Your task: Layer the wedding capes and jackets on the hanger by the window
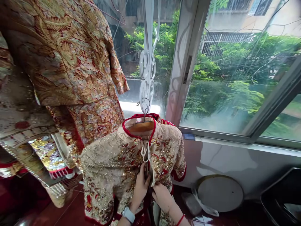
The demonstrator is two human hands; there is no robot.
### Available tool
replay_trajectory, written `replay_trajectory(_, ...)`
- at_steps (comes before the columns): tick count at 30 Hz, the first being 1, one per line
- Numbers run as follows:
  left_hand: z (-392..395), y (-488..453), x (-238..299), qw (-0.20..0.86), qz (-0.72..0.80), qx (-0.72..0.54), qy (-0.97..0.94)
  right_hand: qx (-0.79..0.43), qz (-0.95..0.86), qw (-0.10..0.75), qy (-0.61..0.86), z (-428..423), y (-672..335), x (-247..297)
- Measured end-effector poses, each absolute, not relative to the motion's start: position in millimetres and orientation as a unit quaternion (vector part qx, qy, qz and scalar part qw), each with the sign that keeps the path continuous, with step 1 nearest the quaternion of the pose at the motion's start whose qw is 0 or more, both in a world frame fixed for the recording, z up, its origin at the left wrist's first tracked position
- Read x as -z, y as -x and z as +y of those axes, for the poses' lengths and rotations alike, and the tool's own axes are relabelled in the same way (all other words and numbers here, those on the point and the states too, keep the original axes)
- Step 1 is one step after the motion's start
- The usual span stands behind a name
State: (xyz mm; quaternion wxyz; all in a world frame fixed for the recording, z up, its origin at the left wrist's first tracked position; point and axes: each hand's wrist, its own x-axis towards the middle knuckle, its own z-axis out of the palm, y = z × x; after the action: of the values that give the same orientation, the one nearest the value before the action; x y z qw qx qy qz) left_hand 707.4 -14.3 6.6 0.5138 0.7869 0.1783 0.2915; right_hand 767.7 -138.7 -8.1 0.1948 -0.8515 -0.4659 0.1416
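Note:
A beige sequined jacket (101,163) with red piping hangs by a metal hanger (144,116) at lower centre. White cords (145,153) are tied in a bow below its collar. My left hand (141,185) is closed at the jacket's front opening, just below the bow, with its fingers on the edge. Slightly lower and to the right, my right hand (163,196) is pinched at the other front edge, by the lower end of a cord. Fingertips of both hands are partly hidden in the cloth.
The hanger hooks onto a white scrolled metal rack (147,67) before the windows (235,75). Gold-and-red brocade garments (68,53) crowd the left. At lower right are a round grey board (220,193), a clear plastic bag (191,202) and a black chair-like object (270,191).

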Motion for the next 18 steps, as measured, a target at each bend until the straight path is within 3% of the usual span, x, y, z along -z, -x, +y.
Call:
replay_trajectory(3,-7,-698,-9,0.495,0.195,-0.276,-0.801,-0.212,-0.409,0.366,0.809,-166,-778,35)
replay_trajectory(5,-5,-694,-10,0.487,0.213,-0.265,-0.805,-0.255,-0.257,0.54,0.759,-195,-793,65)
replay_trajectory(7,-4,-692,-12,0.479,0.221,-0.259,-0.809,-0.211,-0.082,0.644,0.731,-225,-811,97)
replay_trajectory(10,-5,-692,-17,0.463,0.218,-0.266,-0.817,-0.231,0.051,0.686,0.688,-252,-835,128)
replay_trajectory(18,-14,-691,-20,0.466,0.216,-0.258,-0.818,-0.358,0.012,0.719,0.595,-237,-854,129)
